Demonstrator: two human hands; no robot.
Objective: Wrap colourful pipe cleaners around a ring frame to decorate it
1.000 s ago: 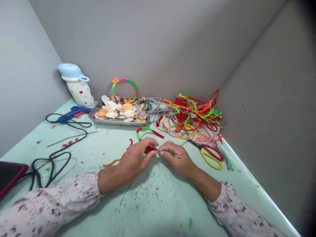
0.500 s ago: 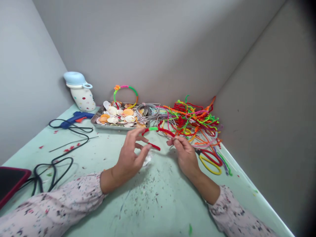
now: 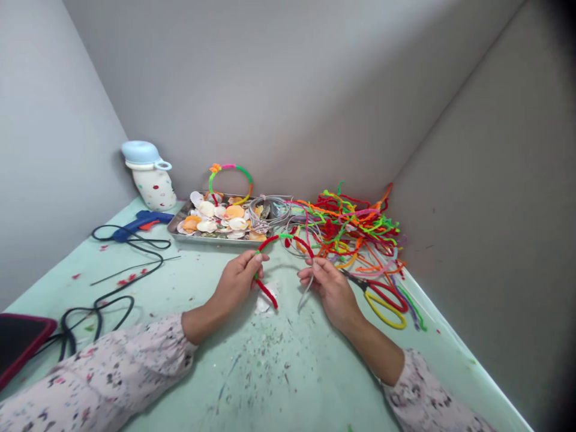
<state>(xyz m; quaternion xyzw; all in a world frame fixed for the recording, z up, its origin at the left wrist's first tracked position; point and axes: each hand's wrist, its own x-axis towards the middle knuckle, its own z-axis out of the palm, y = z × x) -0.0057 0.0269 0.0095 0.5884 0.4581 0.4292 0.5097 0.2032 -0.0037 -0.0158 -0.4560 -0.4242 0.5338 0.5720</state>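
Observation:
Between my hands arches a wire wrapped in red and green pipe cleaner. My left hand pinches the wrapped part on its left side, and a red end hangs below the fingers, curving toward me. On the right side, my right hand grips the arch where the red wrapping stops; bare grey wire sticks out below those fingers. A crumpled white scrap lies on the table beneath the red end. Scissors with red and yellow handles rest beside my right hand.
A metal tray of seashells stands at the back, with a finished-looking coloured ring upright in it. Coiled wire and a pipe-cleaner heap lie to its right. Leftward are a glue gun, black cable, bottle and red-edged device.
My left fingers have closed from a spread pose onto the wrapped wire. The arch now stands higher and rounder, its red end tipping downward. My view has tilted slightly upward.

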